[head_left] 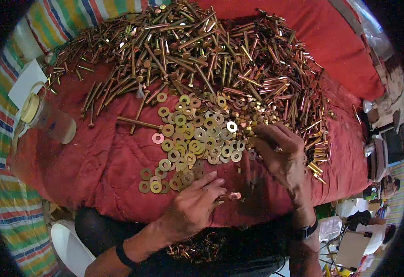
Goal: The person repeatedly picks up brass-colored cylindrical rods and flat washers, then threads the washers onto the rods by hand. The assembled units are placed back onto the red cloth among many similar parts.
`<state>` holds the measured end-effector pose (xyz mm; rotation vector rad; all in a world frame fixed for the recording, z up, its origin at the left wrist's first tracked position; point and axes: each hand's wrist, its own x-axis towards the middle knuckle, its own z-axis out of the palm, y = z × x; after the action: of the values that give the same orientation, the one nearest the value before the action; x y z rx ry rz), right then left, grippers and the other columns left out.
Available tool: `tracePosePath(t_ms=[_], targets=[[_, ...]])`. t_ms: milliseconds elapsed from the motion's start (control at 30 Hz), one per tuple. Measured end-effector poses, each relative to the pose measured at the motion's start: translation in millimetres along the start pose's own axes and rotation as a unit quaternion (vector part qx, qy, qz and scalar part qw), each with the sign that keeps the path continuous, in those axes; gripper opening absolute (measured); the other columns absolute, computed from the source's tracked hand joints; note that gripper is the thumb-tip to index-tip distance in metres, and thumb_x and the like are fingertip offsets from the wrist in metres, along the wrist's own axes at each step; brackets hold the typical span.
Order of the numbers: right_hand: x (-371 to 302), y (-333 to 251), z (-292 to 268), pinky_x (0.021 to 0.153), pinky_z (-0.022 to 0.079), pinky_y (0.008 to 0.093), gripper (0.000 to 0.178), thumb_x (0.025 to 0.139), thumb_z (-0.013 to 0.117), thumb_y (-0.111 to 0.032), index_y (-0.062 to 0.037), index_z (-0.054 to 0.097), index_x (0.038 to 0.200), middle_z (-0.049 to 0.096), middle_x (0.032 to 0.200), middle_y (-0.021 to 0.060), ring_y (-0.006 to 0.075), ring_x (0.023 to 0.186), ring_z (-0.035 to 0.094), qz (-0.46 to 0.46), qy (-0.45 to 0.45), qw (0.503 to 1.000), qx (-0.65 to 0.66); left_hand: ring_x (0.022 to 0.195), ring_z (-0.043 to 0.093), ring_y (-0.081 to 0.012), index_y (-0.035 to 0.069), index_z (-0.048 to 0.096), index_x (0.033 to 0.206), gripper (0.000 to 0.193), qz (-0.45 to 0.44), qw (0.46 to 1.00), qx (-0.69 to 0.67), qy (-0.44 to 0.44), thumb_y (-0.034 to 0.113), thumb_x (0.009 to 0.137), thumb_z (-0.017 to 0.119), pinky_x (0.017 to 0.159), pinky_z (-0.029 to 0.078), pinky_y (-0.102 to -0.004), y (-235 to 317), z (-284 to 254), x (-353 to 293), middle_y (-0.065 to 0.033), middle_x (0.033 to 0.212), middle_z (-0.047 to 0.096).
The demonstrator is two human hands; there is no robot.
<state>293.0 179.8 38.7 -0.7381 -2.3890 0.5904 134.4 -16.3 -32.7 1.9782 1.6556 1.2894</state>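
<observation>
My left hand (pixel 195 203) is closed around a bolt, whose coppery end (pixel 232 196) sticks out past the fingers to the right; the rest of it is hidden in the hand. My right hand (pixel 280 150) reaches to the near edge of a small heap of brassy nuts (pixel 252 113). Its fingers are bent together and slightly blurred, and I cannot make out what is between them. Between the hands and the bolts lies a spread of flat yellowish washers (pixel 195 134). One long bolt (pixel 139 123) lies beside them on the left.
A large pile of long bolts (pixel 179 46) covers the far side of the red cloth (pixel 109 157). A clear jar with a yellowish lid (pixel 31 108) lies at the left, near a white sheet (pixel 28 85). More bolts (pixel 197 249) lie below, by my lap. A white chair (pixel 68 242) stands lower left.
</observation>
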Motion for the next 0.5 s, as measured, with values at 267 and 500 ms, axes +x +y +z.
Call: tracePosePath(t_ms=[267,500], targets=[[17,18,15,0.068,0.054,0.0363,0.025,0.089,0.072,-0.005,-0.0001,0.07,0.113,0.065,0.09,0.0141,0.0314,0.08,0.068,-0.189,-0.037,0.969,-0.152,0.083,0.069,-0.0185,-0.004,0.066,0.126,0.032,-0.164,0.948,-0.273,0.023,0.005,0.096,0.068,0.081,0.057,-0.0328,14,-42,17,-0.0081,0.093,0.071],[15,-20,-2,0.066,0.057,0.0289,0.019,0.092,0.07,-0.006,0.0053,0.07,0.108,0.073,0.095,0.0073,0.0141,0.073,0.069,0.21,-0.017,0.933,0.293,0.057,0.049,-0.0021,-0.002,0.072,0.12,0.027,-0.385,0.803,-0.454,0.04,0.012,0.097,0.073,0.049,0.035,-0.0206,21,-61,33,0.0025,0.079,0.065]])
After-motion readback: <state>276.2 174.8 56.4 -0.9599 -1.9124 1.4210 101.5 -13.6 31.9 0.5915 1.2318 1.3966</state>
